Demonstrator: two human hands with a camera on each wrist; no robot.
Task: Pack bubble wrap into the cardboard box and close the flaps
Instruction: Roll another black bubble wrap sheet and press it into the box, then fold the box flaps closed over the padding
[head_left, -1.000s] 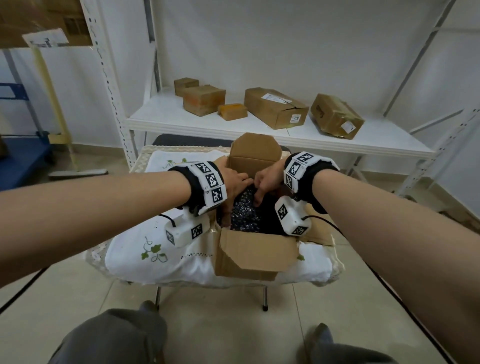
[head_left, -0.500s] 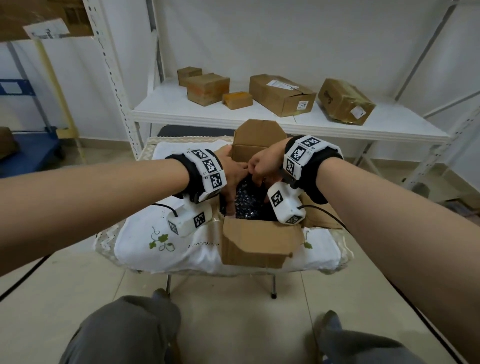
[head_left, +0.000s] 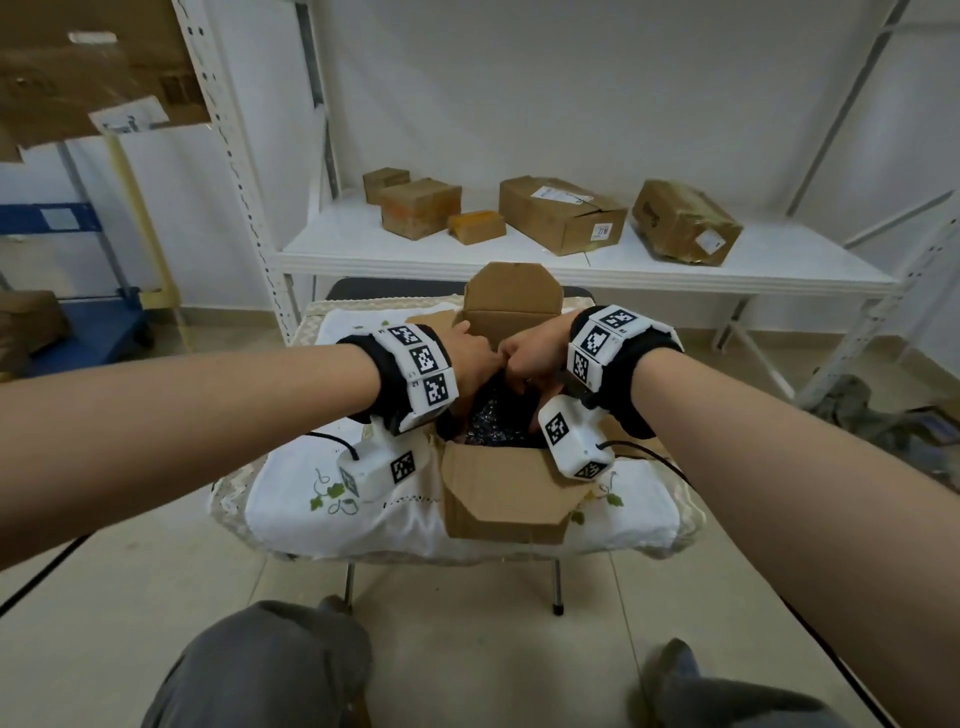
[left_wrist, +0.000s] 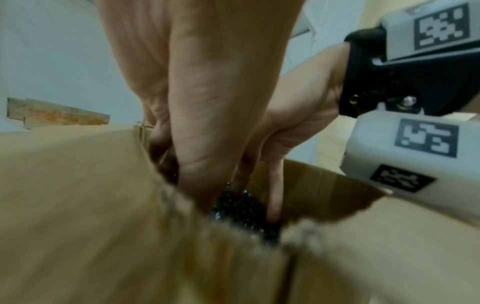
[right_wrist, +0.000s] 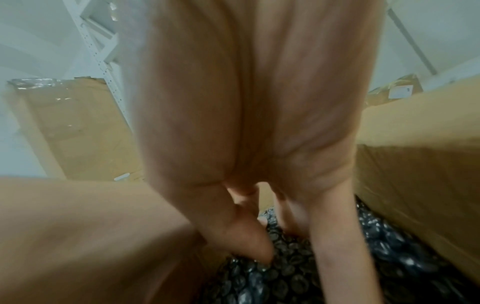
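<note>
Bubble wrap (head_left: 485, 421), dark and glossy

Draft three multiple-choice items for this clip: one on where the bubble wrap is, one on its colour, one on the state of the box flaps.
1. Where is the dark bubble wrap?
A. On the white shelf
B. Inside the open brown cardboard box
C. On the floor

2. What colour is the bubble wrap?
A. Black
B. Pink
C. Clear blue

3. What state are the box flaps in?
A. Taped shut
B. Folded closed, untaped
C. Open

Answers:
1 B: the head view shows the wrap down in the box on the small cloth-covered table, with the left hand and right hand reaching in.
2 A: the right wrist view shows shiny black bubbles.
3 C: the far flap stands up and the near flap hangs outward.
</note>
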